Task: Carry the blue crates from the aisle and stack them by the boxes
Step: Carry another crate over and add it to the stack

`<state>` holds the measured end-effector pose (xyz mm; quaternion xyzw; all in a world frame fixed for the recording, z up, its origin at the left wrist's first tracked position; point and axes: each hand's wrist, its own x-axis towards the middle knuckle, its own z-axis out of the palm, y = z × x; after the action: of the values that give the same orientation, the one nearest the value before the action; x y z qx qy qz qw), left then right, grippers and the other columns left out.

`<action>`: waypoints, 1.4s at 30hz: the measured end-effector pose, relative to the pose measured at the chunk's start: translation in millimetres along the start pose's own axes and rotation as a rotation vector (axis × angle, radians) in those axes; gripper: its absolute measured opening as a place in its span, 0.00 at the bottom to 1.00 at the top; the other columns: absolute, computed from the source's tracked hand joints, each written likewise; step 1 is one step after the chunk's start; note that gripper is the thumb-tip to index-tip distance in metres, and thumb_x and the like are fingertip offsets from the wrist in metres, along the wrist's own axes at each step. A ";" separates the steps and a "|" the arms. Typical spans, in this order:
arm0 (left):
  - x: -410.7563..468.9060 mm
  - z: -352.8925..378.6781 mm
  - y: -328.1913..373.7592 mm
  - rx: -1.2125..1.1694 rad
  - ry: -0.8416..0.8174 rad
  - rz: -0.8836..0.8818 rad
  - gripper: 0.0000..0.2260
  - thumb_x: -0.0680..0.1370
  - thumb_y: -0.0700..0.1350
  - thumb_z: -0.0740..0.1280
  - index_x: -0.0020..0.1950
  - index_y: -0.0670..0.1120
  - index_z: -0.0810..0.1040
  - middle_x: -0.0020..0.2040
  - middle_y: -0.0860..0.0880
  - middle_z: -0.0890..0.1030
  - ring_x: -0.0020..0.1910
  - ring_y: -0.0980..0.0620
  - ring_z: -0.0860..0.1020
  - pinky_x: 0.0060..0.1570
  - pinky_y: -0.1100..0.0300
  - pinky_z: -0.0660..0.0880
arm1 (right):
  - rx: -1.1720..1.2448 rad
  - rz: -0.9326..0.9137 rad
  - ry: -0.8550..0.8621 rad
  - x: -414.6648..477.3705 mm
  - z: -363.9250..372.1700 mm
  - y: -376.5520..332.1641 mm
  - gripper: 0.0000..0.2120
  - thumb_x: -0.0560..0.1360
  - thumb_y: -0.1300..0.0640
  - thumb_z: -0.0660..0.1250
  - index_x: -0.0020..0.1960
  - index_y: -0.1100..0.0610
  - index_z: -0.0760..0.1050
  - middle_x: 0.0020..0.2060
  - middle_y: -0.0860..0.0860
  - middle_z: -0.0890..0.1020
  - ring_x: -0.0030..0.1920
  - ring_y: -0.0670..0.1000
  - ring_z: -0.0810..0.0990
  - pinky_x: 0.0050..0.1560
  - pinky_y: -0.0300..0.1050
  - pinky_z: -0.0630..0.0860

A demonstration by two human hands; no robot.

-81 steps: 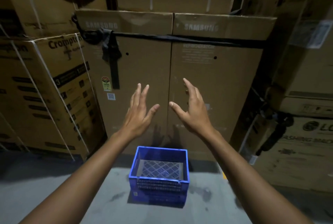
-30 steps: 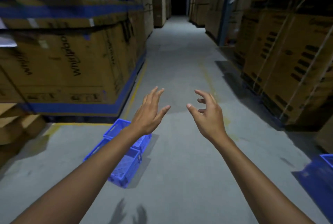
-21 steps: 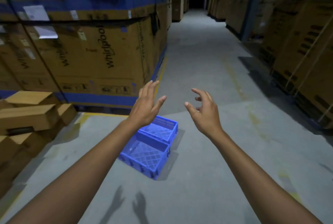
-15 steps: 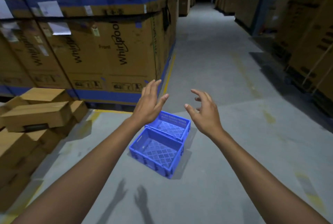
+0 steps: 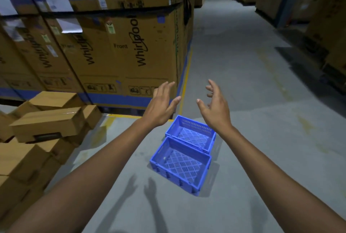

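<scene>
Two empty blue crates lie side by side on the grey floor, touching along one edge: the near crate (image 5: 180, 165) and the far crate (image 5: 194, 136). Both have lattice bottoms and stand upright. My left hand (image 5: 161, 107) is held out above and just left of the far crate, fingers spread, holding nothing. My right hand (image 5: 213, 107) hovers above the far crate's right corner, fingers apart and slightly curled, also holding nothing. Neither hand touches a crate.
A tall wall of large Whirlpool cartons (image 5: 119, 45) with blue bands rises on the left. Small brown boxes (image 5: 46, 122) are piled at the lower left. An aisle (image 5: 234, 45) runs ahead between box stacks, with dark stacks (image 5: 322, 26) on the right.
The view has swung from the Samsung boxes and the set-down crate to the aisle. The two crates have come closer and toward the centre. My hands stay raised and holding nothing.
</scene>
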<state>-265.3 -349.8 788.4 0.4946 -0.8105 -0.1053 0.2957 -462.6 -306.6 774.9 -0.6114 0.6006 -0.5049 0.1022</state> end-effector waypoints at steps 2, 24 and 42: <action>9.0 -0.2 -20.6 -0.007 -0.037 0.008 0.28 0.81 0.61 0.54 0.78 0.50 0.57 0.77 0.46 0.58 0.76 0.45 0.55 0.69 0.46 0.62 | -0.040 0.016 -0.010 6.3 21.6 -2.8 0.34 0.74 0.54 0.70 0.76 0.53 0.59 0.67 0.51 0.73 0.63 0.52 0.75 0.58 0.57 0.75; 41.9 248.1 -288.4 -0.016 -0.283 0.225 0.32 0.79 0.64 0.49 0.74 0.43 0.63 0.72 0.42 0.67 0.69 0.41 0.65 0.68 0.45 0.64 | -0.447 0.259 -0.144 -38.2 279.3 219.6 0.36 0.76 0.56 0.67 0.78 0.58 0.53 0.71 0.57 0.69 0.68 0.60 0.68 0.62 0.53 0.70; -124.9 682.5 -526.3 -0.146 -0.676 0.206 0.39 0.71 0.62 0.57 0.78 0.44 0.55 0.74 0.41 0.61 0.72 0.41 0.61 0.70 0.48 0.60 | -0.510 0.285 -0.646 -263.1 521.8 603.0 0.50 0.70 0.49 0.70 0.79 0.57 0.42 0.73 0.59 0.61 0.71 0.62 0.62 0.66 0.58 0.68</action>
<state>-232.4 -582.2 -50.2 0.3251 -0.8984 -0.2901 0.0545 -396.2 -492.8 -41.2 -0.6547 0.7217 -0.1039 0.1994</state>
